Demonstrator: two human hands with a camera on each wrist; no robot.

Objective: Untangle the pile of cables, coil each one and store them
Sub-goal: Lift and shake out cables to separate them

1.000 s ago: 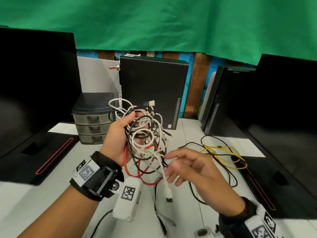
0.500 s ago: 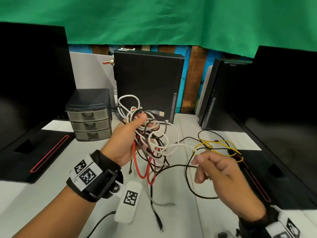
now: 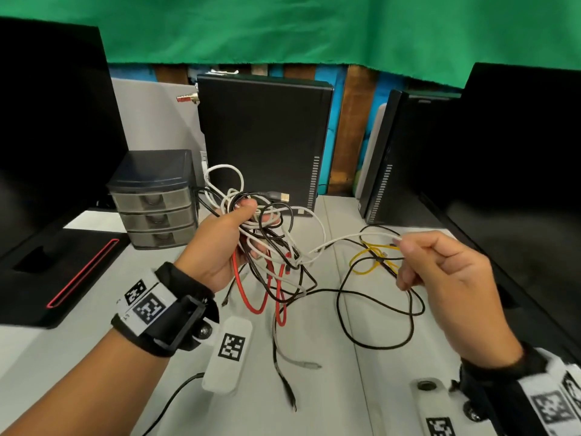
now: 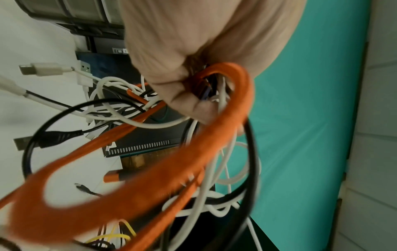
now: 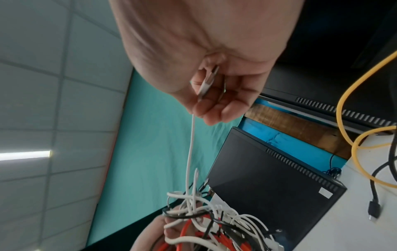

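Fingers [image 3: 251, 212] of the left hand [image 3: 217, 247] are curling tight around the tangled bundle of cables [image 3: 270, 243], holding it up above the table [image 3: 330, 388]. White, black and red strands are looping out of that grip, and the red cable [image 4: 214, 139] is hanging down in long loops toward the table. Over on the other side, the right hand [image 3: 440, 278] is pinching the plug end of a white cable [image 3: 352, 239] between thumb and fingertips [image 5: 214, 108], with the other fingers folding in loosely. That white cable is stretching between the two hands, running straight from the pinch back into the bundle. A yellow cable [image 3: 374, 256] and a black cable [image 3: 377, 309] are lying on the table below the right hand, apart from the held bundle. A small drawer unit [image 3: 154, 199] is standing on the table just left of the left hand.
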